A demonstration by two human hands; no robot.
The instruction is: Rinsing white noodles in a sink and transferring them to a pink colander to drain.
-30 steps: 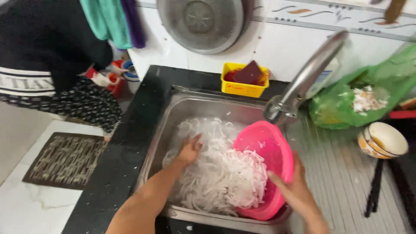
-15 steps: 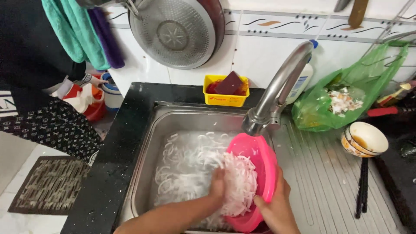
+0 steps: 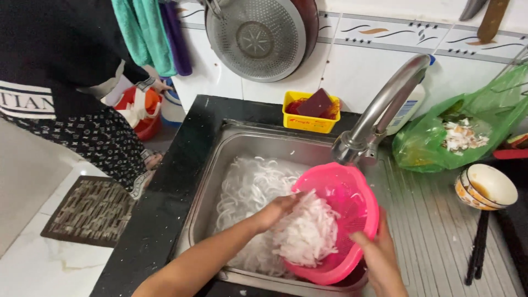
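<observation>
A steel sink (image 3: 220, 159) holds a mass of white shredded strips (image 3: 247, 187) in water. A pink plastic colander (image 3: 352, 203) is tilted on its side at the sink's right edge. My right hand (image 3: 377, 253) grips its lower right rim. My left hand (image 3: 278, 209) presses a clump of the white strips (image 3: 308, 234) into the colander's mouth. The curved steel tap (image 3: 379, 113) arches over the colander; no water runs from it.
A yellow tub with a dark sponge (image 3: 312, 110) sits behind the sink. A green bag of scraps (image 3: 462, 129), stacked bowls (image 3: 487, 187) and black chopsticks (image 3: 477, 247) lie on the drainboard. A person in dark clothes (image 3: 60, 82) stands at left. A metal colander (image 3: 256, 36) hangs on the wall.
My left hand swept from the far side of the strips to the colander, pushing a clump into it. The colander tipped more upright under my right hand.
</observation>
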